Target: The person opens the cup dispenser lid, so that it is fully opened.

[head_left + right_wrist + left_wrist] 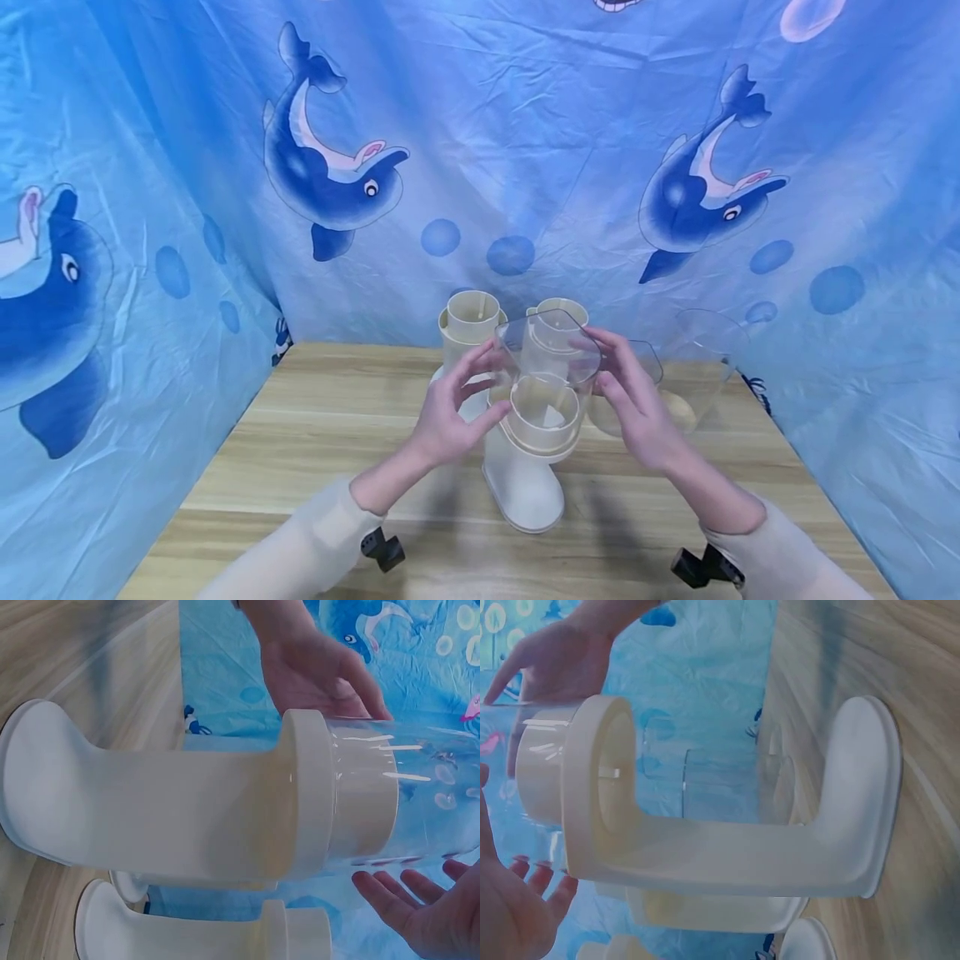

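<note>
2 hands [457, 408] hold | clear cylinder [435, 787] | around collar [364, 795] | white stand [180, 810] beneath

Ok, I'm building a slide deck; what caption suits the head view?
Left hand and right hand hold a clear container on a white stand, dolphin-print backdrop behind.

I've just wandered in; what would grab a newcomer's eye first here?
Probably the bright blue backdrop with its cartoon dolphins, hanging behind and at both sides of the wooden table. Next, at the centre, the left hand and right hand holding a clear container from either side, around the top of the front stand. Two similar stands rise behind it.
</note>
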Demonstrator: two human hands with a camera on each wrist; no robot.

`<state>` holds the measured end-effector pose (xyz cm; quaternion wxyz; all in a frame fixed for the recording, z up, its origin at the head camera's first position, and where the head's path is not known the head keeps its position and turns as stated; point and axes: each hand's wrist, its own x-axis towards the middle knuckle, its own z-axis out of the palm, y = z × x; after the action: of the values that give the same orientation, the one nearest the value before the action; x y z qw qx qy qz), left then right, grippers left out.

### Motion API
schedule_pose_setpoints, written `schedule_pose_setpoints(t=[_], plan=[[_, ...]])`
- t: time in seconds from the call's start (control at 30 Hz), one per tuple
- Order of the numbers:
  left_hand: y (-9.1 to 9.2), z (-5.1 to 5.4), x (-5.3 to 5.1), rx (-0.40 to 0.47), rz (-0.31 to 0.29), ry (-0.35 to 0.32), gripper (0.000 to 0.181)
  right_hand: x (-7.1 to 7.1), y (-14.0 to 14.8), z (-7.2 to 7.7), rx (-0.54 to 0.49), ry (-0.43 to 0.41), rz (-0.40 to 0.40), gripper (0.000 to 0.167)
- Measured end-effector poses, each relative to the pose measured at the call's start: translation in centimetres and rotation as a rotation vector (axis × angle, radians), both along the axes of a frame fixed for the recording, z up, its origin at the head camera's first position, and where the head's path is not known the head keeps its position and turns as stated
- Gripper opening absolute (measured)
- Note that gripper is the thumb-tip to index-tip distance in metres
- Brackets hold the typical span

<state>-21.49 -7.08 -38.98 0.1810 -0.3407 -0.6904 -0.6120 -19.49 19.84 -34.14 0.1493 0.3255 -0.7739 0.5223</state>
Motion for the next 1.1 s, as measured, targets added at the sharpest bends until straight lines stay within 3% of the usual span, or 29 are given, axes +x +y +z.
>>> schedule_pose_setpoints(t=[0.17,0.3,0.43,0.6,0.8,1.1], plan=[[0.32,0.25,0.21,0.003,0.023,-0.052,0.071,-0.26,-0.31,-0.06,0.009,-0.006,-0.010,0.048],[0.63,0.37,0.54,0.000,0.042,-0.028,0.072,-0.36,-0.21,0.00,-0.019,-0.013,0.009,0.047],[0.64,0.50,0.39,-0.013,0.021,-0.021,0.069,-0.24,-0.07,0.10,-0.053,-0.023,-0.004,0.046],[0.77,0.37,0.56,-0.012,0.024,-0.048,0.069,-0.23,-0.20,0.02,-0.026,-0.021,-0.020,0.045],[0.87,0.21,0.73,-0.014,0.067,-0.012,0.069,-0.39,-0.29,0.05,-0.017,-0.023,-0.037,0.046],[0.92,0.19,0.68,-0.005,0.045,-0.004,0.067,-0.25,-0.43,0.03,-0.024,-0.020,-0.068,0.044]])
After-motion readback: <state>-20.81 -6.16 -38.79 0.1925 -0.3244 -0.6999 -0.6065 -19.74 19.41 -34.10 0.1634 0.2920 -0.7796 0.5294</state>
